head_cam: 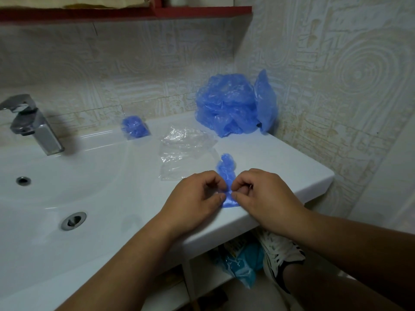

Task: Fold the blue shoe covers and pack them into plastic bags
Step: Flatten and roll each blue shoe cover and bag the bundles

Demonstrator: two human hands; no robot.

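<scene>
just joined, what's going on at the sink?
A person is folding a blue shoe cover on the sink counter; the left hand and right hand both pinch its near end. Clear plastic bags lie just behind it. One packed bag sits by the wall, and a pile of loose covers waits in the corner.

1. My left hand [193, 202] and right hand [267, 198], at the front edge of the white sink [292, 176], are bare, with nails cut short.
2. My left forearm [134, 254] and right forearm [348, 239], on the near side of the sink, are bare as far as they show.
3. Under the sink's front edge, my shoe [278, 250] is a white trainer with white laces, black panels at the side and heel, and a thin reddish stripe.
4. My ankle [292, 272] above that shoe is bare.
</scene>
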